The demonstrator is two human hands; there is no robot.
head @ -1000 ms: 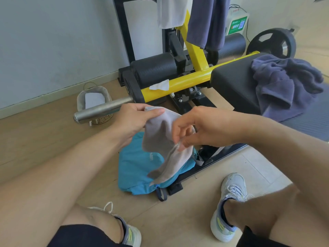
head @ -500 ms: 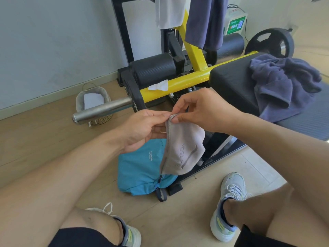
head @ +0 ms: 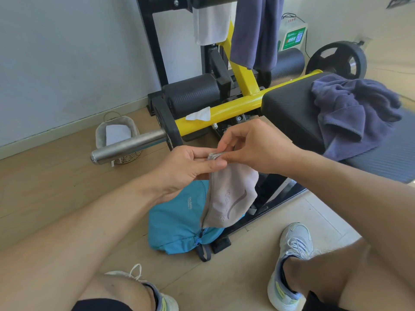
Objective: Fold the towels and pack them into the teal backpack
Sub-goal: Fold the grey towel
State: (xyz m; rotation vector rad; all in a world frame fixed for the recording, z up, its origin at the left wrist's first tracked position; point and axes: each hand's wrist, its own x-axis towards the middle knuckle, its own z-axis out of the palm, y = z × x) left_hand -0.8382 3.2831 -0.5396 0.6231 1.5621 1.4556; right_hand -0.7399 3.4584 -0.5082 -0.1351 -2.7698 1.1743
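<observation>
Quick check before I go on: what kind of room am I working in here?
Most likely a home or small gym. A yellow-framed weight bench with black roller pads fills the middle, a weight plate sits on a bar at the back, and towels are draped over the equipment.

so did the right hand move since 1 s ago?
Yes. The right hand rose from in front of the teal backpack toward the yellow bar, now pinching the grey towel top.
</observation>
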